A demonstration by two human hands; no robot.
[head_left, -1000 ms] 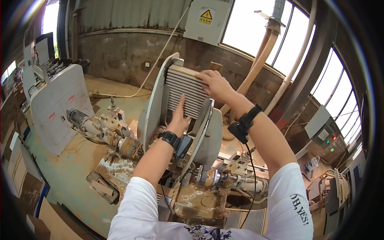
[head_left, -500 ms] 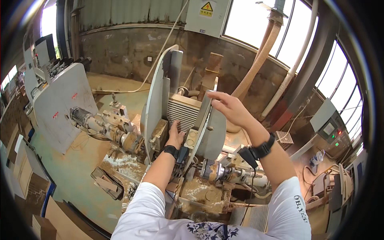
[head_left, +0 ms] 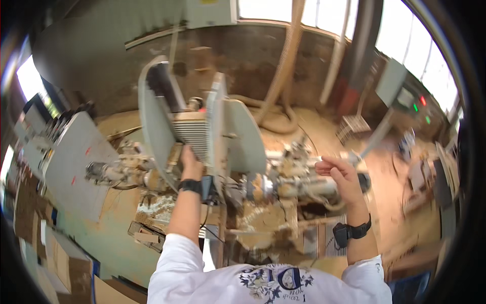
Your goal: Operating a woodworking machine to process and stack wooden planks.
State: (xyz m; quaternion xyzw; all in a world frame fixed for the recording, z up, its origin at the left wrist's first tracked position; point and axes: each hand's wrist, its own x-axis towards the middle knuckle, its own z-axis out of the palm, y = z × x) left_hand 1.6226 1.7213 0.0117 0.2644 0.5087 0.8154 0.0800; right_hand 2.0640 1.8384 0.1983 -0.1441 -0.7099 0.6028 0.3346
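The ribbed pale stack (head_left: pixel 195 137) sits wedged between the two upright grey plates of the machine, the rounded left plate (head_left: pixel 152 126) and the narrow right plate (head_left: pixel 218 126), and its ridges run side to side while the block itself stands tall between them. From where I watch, my left hand (head_left: pixel 190 163) is right at its lower front edge, directly below the stack, so the stack lies straight up and ahead of that hand. The fingers are curled against the bottom of the ribbed face; I judge it a pressing or cupping hold on the stack rather than a full clasp, though the blur keeps me from being sure how far the fingers wrap. The left forearm runs up nearly vertical from the white sleeve, wrist straight, a black wristband (head_left: pixel 190 186) just under the hand

My right hand (head_left: pixel 340 175) is well apart, off to the right over the dusty shaft and fittings (head_left: pixel 298 185) of the machine. It is raised, palm turned inward, fingers loosely bent; something thin may be pinched at the fingertips, but I cannot tell through the smear. That arm bends at the elbow and carries a black watch (head_left: pixel 352 232)

So the left hand is much the nearer one. Sawdust (head_left: pixel 157 207) lies heaped on the bed beneath, and a pale hose (head_left: pixel 286 61) rises behind
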